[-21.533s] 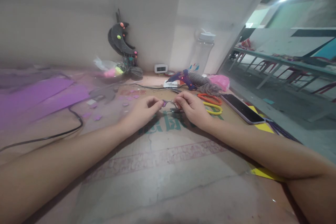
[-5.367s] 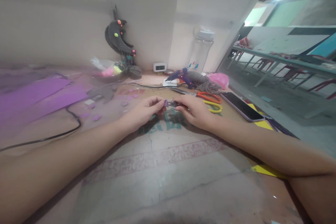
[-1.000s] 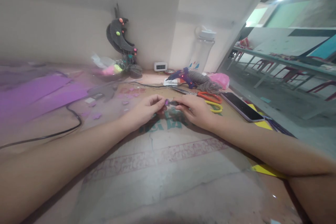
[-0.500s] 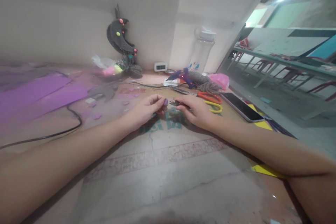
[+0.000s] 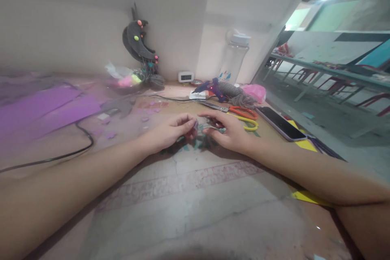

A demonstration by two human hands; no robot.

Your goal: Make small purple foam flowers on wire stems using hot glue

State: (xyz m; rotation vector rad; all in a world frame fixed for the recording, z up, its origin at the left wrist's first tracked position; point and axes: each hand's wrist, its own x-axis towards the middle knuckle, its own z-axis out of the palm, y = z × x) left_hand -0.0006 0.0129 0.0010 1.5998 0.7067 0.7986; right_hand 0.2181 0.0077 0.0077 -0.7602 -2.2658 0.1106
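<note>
My left hand (image 5: 179, 130) is closed in a pinch at the middle of the table, around a small purple piece (image 5: 196, 123) that looks like craft foam or felt. Just to its right, my right hand (image 5: 224, 129) has its index finger and thumb apart, with a gap facing the purple piece. Its other fingers curl underneath and are partly hidden. Both hands hover close over a board with green print. Behind the right hand lie scissors (image 5: 243, 112) with orange and yellow handles.
A purple glue gun (image 5: 210, 87), grey yarn (image 5: 234, 94) and a clear bottle (image 5: 234, 59) stand behind. At right lies a phone (image 5: 280, 124). Purple sheets (image 5: 55, 107), small cutouts (image 5: 111, 135) and a black cable (image 5: 89, 138) are at left. A grey crescent ornament (image 5: 135, 40) hangs on the wall.
The fingers of my right hand have spread apart; the small dark thing at their tips no longer shows. My left hand keeps its pinch on the purple piece, which has turned slightly.
</note>
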